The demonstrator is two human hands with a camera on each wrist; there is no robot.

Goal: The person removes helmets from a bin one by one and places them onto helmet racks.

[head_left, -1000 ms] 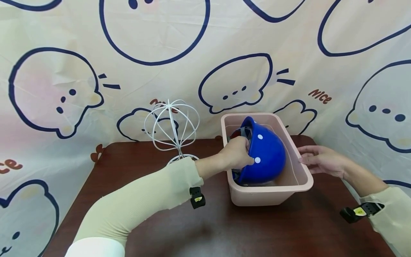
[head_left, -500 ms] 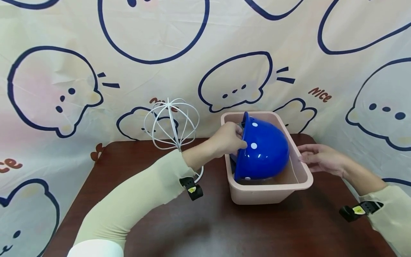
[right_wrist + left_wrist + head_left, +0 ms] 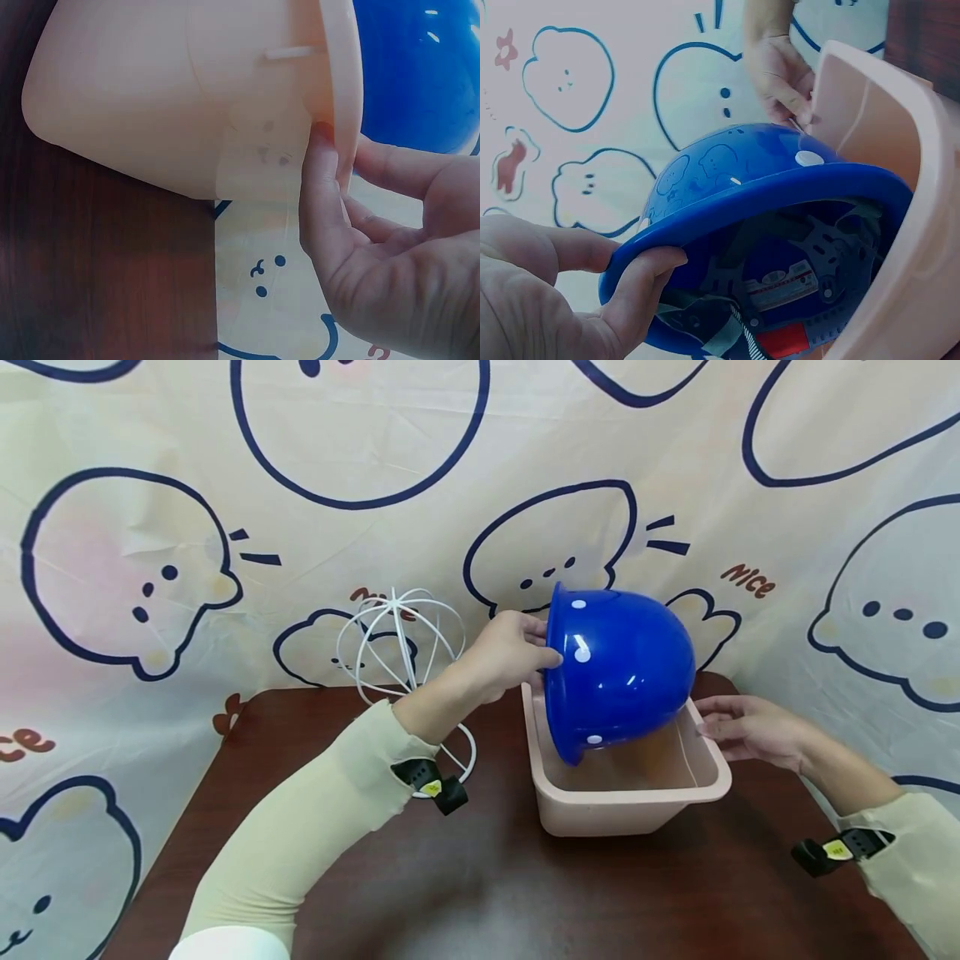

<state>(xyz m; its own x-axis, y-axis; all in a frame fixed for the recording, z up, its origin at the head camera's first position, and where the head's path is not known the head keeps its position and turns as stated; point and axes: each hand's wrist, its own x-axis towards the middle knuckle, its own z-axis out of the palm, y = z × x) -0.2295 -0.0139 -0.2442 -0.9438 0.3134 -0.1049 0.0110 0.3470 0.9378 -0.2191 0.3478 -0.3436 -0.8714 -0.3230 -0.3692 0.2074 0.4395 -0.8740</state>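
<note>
My left hand [image 3: 506, 652] pinches the brim of a blue hard hat [image 3: 626, 664], thumb on one side and fingers on the other. Tilted on its side, the hat is raised over a pink plastic bin [image 3: 630, 814], its lower part overlapping the bin's opening in the head view. Inside the hat the left wrist view shows a grey harness, a label [image 3: 780, 285], a strap and a red piece [image 3: 784, 340]. My right hand [image 3: 757, 733] grips the bin's right rim between thumb and fingers, also seen close up in the right wrist view.
A white wire stand [image 3: 405, 652] with a balloon-shaped cage top and a ring base stands left of the bin, partly behind my left forearm. Everything rests on a dark brown table [image 3: 465, 885]. A cartoon-printed cloth [image 3: 360, 460] hangs behind it.
The hard hat has risen out of the bin in my left hand, which has moved up and slightly left. My right hand has stayed on the bin's rim.
</note>
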